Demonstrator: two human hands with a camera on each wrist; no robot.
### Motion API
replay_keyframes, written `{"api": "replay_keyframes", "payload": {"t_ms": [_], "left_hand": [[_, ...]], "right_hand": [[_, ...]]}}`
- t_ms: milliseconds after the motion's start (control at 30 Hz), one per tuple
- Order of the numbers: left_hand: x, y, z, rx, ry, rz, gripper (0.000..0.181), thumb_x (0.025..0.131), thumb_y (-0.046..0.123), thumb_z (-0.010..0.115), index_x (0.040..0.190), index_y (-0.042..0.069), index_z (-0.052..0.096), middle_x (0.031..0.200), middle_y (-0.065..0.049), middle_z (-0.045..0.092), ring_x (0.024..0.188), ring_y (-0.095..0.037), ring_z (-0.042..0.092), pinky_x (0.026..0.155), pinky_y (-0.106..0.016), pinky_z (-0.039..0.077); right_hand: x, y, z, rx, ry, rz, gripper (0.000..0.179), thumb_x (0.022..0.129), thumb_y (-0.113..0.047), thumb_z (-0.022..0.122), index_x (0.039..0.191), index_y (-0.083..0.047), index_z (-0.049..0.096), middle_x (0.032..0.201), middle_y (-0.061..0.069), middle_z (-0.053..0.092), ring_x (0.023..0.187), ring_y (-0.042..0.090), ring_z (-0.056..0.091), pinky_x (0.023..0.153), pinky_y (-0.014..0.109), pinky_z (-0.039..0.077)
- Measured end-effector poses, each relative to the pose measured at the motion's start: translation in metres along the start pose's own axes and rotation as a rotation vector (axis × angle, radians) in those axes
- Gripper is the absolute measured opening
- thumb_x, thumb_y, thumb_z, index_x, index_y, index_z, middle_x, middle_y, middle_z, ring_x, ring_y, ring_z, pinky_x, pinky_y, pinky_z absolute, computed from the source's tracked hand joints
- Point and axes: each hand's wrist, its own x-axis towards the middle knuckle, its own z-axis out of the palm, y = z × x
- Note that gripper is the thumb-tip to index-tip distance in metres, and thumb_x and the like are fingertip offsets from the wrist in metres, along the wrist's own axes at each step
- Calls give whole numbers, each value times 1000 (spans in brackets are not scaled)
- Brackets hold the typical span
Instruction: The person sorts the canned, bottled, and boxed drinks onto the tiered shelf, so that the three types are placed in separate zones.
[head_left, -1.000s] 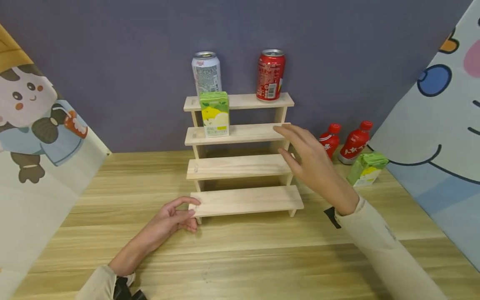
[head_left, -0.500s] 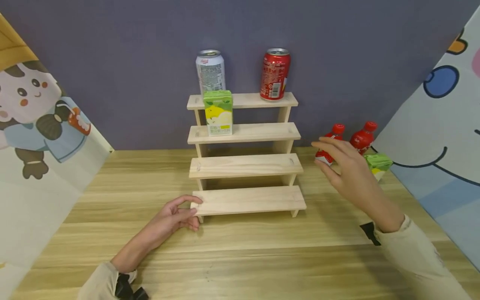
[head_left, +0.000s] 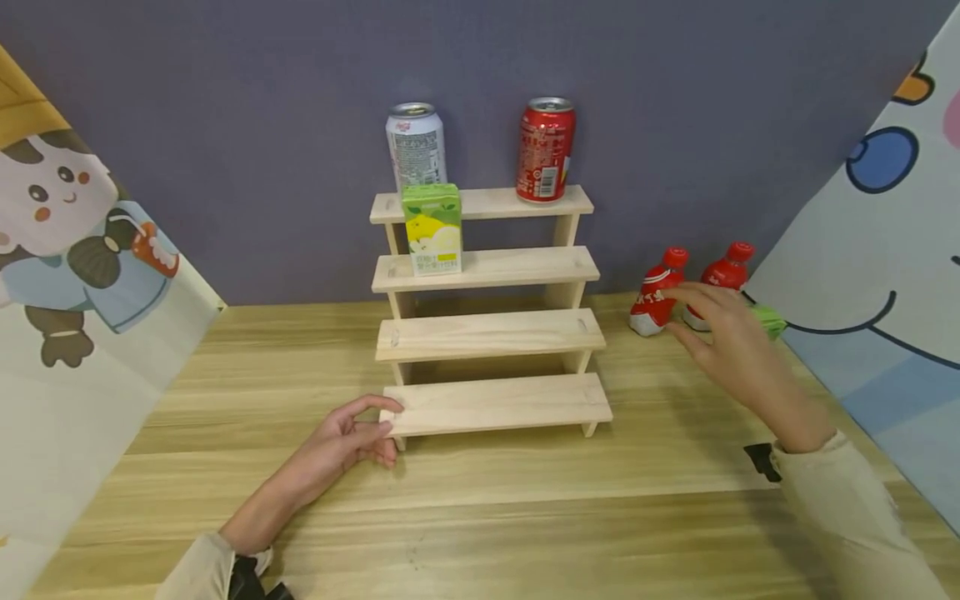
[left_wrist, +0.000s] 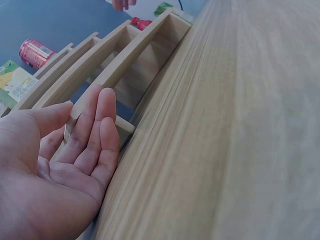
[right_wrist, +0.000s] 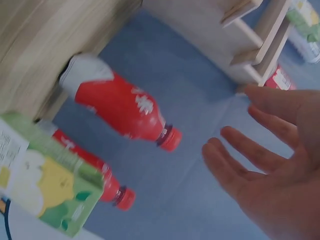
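Note:
My left hand [head_left: 341, 442] holds the left end of the lowest step of a four-tier wooden display stand [head_left: 495, 406]. In the left wrist view the thumb and fingers lie on either side of that board's end. To the right of the stand, my right hand [head_left: 738, 354] hovers with spread fingers, holding nothing. Near its fingertips stands a red-labelled plastic bottle [head_left: 654, 296]. A second red bottle [head_left: 727, 268] is partly hidden behind the hand, as is a green juice carton [head_left: 770, 321]. The right wrist view shows a gap between the fingers and the nearer bottle [right_wrist: 120, 100].
On the top step are a white can [head_left: 416, 146] at left and a red can [head_left: 545, 150] at right. Another green juice carton [head_left: 433, 229] stands on the step below, in front of the white can. A dark wall [head_left: 300, 167] backs the wooden table [head_left: 480, 533].
My right hand has moved right, away from the stand's side to the bottles, now covering much of the right-hand carton. The left hand stays on the lowest step.

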Motion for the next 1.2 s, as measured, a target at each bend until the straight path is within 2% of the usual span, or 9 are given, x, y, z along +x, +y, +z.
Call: {"api": "replay_keyframes", "payload": {"t_ms": [233, 500, 667, 900, 1200], "left_hand": [[-2, 0, -1, 3, 5, -9, 34, 106, 12, 49, 137, 1, 47, 89, -10, 72, 86, -24, 70, 83, -40, 59], [2, 1, 0, 2, 3, -6, 34, 106, 12, 49, 137, 1, 47, 89, -11, 72, 85, -23, 70, 82, -40, 59], [1, 2, 0, -4, 0, 0, 33, 106, 11, 48, 137, 1, 48, 88, -11, 72, 85, -23, 70, 82, -40, 59], [0, 1, -1, -6, -2, 1, 33, 106, 11, 48, 137, 1, 48, 88, -10, 72, 86, -23, 70, 82, -39, 59], [-1, 0, 0, -15, 8, -7, 33, 106, 12, 49, 137, 1, 48, 89, -10, 72, 87, -22, 70, 84, -38, 59]], "right_hand": [[-4, 28, -2, -32, 12, -10, 50, 71, 8, 84, 117, 6, 65, 121, 32, 59, 111, 51, 54, 90, 66, 46], [-14, 66, -4, -81, -75, 52, 50, 71, 9, 82, 116, 10, 63, 119, 34, 60, 108, 53, 54, 89, 68, 44], [-20, 82, -10, -101, -143, 122, 54, 71, 7, 81, 121, 9, 61, 123, 35, 57, 112, 54, 52, 91, 69, 42], [-27, 103, -20, -135, -247, 260, 52, 80, -3, 77, 127, 7, 56, 128, 40, 50, 114, 60, 46, 89, 75, 39], [-32, 117, -22, -95, -288, 324, 57, 85, -17, 79, 129, 9, 55, 131, 40, 50, 118, 59, 43, 94, 74, 36]]}}
